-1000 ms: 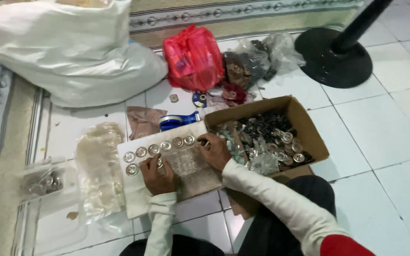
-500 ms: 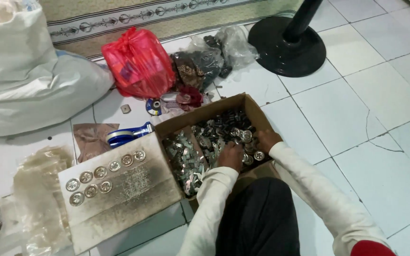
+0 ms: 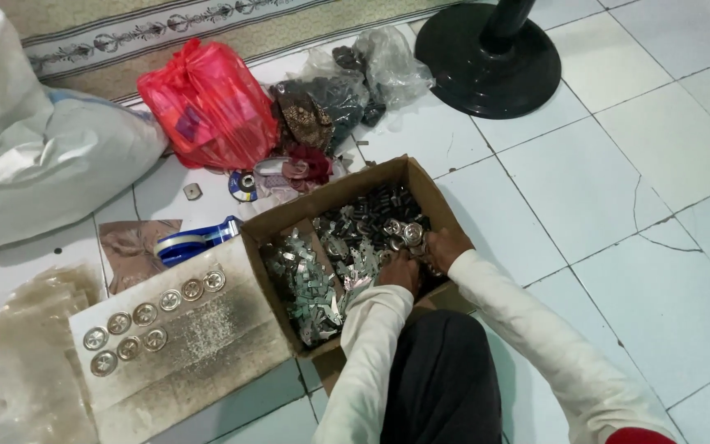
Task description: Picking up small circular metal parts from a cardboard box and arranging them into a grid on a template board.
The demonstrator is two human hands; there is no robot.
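Note:
Both my hands are down inside an open cardboard box [image 3: 423,177] full of small metal parts [image 3: 314,284]. My left hand [image 3: 400,272] rests on the heap near the box's near side, fingers curled into the pieces. Just to its right, my right hand [image 3: 445,247] digs among round silver discs [image 3: 400,233]; what either hand grips is hidden. Left of the box lies a flat cardboard sheet [image 3: 207,345] with several round metal discs [image 3: 145,314] set in two rows on it.
A red plastic bag [image 3: 207,103], a clear bag of dark parts [image 3: 347,86] and a big white sack [image 3: 34,164] lie on the tiled floor beyond. A black round fan base [image 3: 491,62] stands far right. A blue tape dispenser [image 3: 195,238] and clear plastic bags [image 3: 39,370] lie left.
Both hands left the cardboard sheet and moved right into the box. The view swung right and closer, and the hands now dig among the round discs.

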